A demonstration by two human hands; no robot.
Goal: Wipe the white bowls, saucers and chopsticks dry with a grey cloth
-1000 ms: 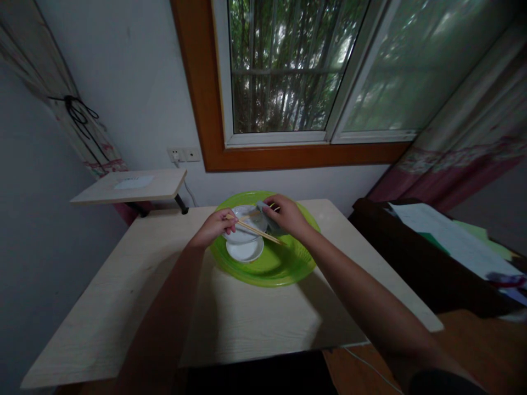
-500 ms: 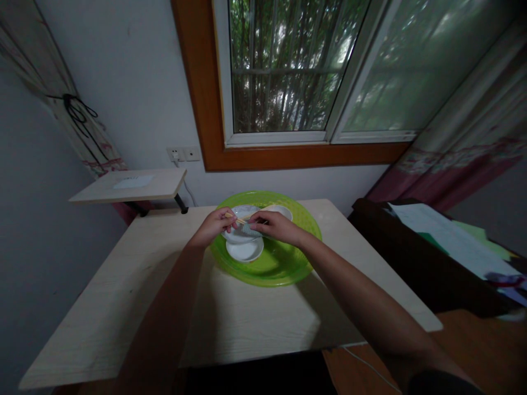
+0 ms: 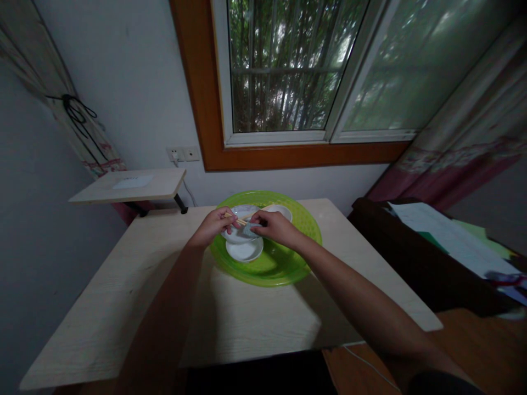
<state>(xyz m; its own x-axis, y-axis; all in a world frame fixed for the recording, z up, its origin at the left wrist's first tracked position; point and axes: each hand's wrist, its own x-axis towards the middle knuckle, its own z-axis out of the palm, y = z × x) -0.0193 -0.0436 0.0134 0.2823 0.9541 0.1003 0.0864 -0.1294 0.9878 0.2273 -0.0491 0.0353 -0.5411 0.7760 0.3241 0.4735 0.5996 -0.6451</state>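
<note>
The left hand (image 3: 214, 226) has its grip clamped on two chopsticks (image 3: 240, 220); the right hand (image 3: 276, 226) pinches one grey cloth (image 3: 250, 231) at their far ends, above one bowl (image 3: 235, 236). Two white dishes (image 3: 244, 250) share its green tray (image 3: 284, 270) on the surface (image 3: 255, 318).

Chopsticks (image 3: 242, 221) (pale ones) in left hand (image 3: 214, 226)
</note>
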